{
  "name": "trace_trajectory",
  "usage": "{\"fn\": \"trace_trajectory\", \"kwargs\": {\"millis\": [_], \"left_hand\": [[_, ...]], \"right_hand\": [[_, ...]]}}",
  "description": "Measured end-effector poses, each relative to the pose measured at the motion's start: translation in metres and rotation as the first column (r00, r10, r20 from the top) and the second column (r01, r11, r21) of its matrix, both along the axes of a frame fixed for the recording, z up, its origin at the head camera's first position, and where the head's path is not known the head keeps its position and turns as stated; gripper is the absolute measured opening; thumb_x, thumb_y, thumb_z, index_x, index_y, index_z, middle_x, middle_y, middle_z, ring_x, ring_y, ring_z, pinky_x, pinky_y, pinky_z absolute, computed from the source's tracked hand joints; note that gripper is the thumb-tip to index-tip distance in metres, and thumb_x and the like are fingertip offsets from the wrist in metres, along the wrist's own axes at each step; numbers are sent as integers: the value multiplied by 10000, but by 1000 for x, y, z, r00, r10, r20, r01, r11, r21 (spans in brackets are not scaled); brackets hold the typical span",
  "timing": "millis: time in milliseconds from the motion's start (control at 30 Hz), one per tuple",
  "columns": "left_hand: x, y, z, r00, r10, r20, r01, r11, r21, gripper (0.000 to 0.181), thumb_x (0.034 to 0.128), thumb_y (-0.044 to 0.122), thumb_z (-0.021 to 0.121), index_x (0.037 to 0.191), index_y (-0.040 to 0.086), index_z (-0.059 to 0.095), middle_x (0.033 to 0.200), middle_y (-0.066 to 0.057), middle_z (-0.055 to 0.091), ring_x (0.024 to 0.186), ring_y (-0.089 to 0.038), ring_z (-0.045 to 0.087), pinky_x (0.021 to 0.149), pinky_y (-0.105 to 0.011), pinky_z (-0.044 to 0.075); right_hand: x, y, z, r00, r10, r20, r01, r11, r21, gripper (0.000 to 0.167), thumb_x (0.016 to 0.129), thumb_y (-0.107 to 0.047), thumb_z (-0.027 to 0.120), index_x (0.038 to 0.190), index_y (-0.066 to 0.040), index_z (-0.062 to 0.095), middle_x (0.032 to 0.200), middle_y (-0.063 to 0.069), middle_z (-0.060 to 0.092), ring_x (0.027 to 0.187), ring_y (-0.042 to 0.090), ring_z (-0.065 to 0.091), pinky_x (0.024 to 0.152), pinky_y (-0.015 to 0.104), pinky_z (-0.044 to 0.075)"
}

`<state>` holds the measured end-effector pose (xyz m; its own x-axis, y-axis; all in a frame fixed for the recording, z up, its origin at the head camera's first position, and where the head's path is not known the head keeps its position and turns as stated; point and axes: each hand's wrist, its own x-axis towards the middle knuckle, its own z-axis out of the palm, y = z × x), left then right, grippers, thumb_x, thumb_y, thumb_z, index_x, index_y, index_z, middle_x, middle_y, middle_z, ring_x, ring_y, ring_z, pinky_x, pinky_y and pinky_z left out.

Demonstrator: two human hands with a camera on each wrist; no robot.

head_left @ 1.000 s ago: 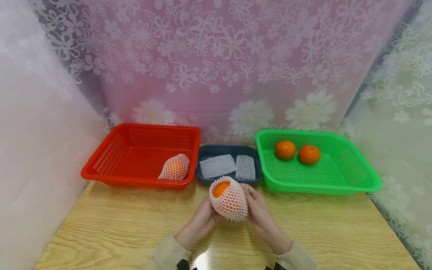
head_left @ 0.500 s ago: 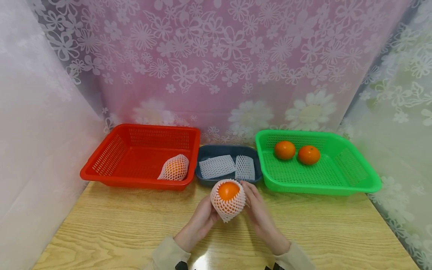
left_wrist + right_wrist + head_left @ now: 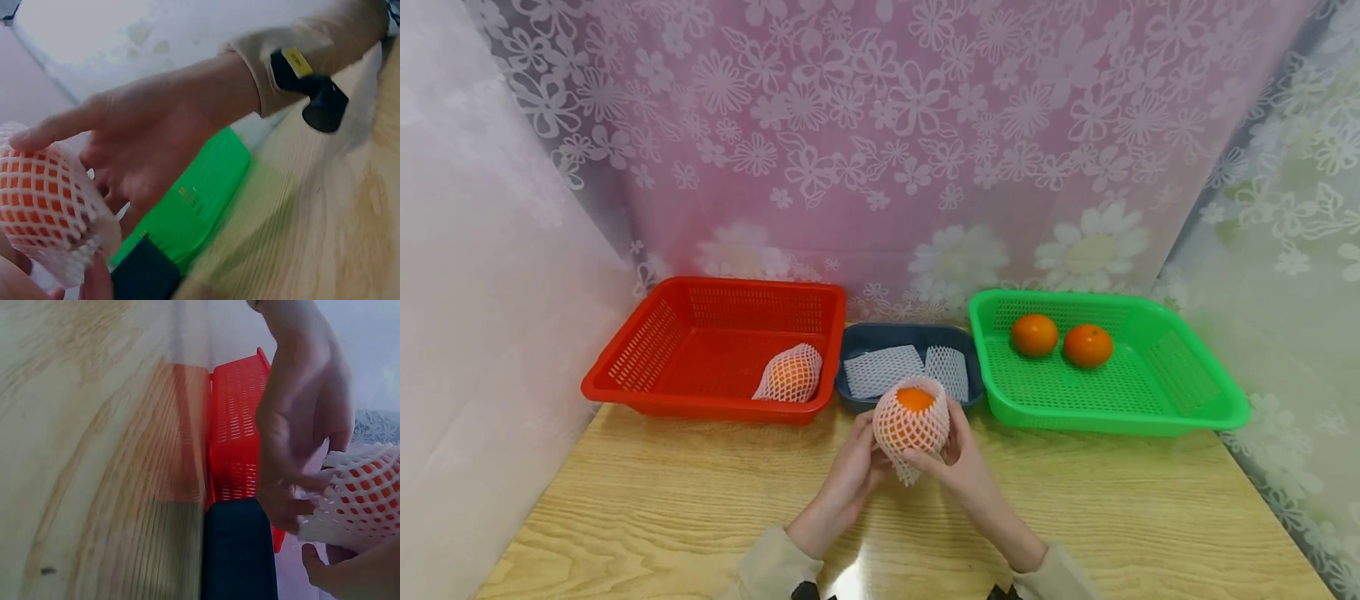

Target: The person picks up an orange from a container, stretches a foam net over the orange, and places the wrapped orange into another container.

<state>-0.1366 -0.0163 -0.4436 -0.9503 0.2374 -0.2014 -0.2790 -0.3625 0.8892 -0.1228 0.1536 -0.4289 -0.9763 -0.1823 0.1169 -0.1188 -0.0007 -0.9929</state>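
In the head view, both hands hold an orange [image 3: 916, 399] in a white foam net sleeve [image 3: 912, 432] above the table. Bare peel shows at the sleeve's open top, and the narrow end hangs below. My left hand [image 3: 847, 472] grips its left side; in the right wrist view, the left fingers [image 3: 294, 503] are bent at the net's lower end. My right hand [image 3: 972, 483] grips the right side, thumb across the net's front. The left wrist view shows that thumb [image 3: 59, 130] lying along the net. Some fingers are hidden behind the fruit.
A red basket [image 3: 700, 407] at left holds one netted orange [image 3: 792, 375]. A dark blue tray [image 3: 857, 335] in the middle holds two flat foam nets [image 3: 883, 371]. The green basket [image 3: 1180, 417] at right holds two bare oranges [image 3: 1034, 335]. A flowered curtain [image 3: 880, 167] hangs behind.
The netted orange has turned, its open end going from the left to facing up, and has risen slightly. My right thumb has come round onto the front of the net. The baskets have not moved.
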Motion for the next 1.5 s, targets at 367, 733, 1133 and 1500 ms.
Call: {"fn": "trace_trajectory", "kwargs": {"millis": [367, 733, 1133, 1500], "left_hand": [[-1, 0, 11, 916, -156, -369, 60, 964, -257, 522, 1102, 325, 412, 1568, 123, 290, 1577, -115, 358, 1429, -286, 344, 1192, -529, 267], [-4, -3, 13, 899, -171, -403, 65, 963, -263, 537, 1114, 333, 355, 1577, 82, 245, 1603, -133, 306, 1454, -287, 309, 1205, -512, 250], [-3, -4, 7, 885, -255, -388, 118, 932, -343, 850, 1000, 416, 631, 1614, 220, 77, 1609, -92, 266, 1423, -286, 365, 1155, -520, 350], [-16, -28, 25, 904, -119, -410, -48, 926, -374, 790, 914, 304, 762, 1541, 113, 321, 1431, -120, 496, 1214, -283, 547, 1003, -462, 522]], "right_hand": [[-2, 1, 0, 993, 33, 115, -39, 998, 46, 645, 983, -252, 631, 1545, -166, 328, 1424, 157, 504, 1255, 269, 528, 1030, 387, 452], [-4, 1, 2, 994, 10, 108, -17, 998, 64, 617, 1018, -251, 586, 1561, -177, 304, 1472, 138, 472, 1304, 284, 488, 1055, 421, 441], [-5, 2, 3, 975, 212, 67, -207, 975, -74, 564, 1127, -378, 191, 1623, -230, -34, 1661, 119, 66, 1494, 335, 169, 1130, 261, 328], [-9, 7, 10, 981, 188, 36, -190, 980, 61, 561, 1129, -307, 281, 1643, -191, 86, 1675, 138, 137, 1429, 402, 360, 1136, 544, 369]]}}
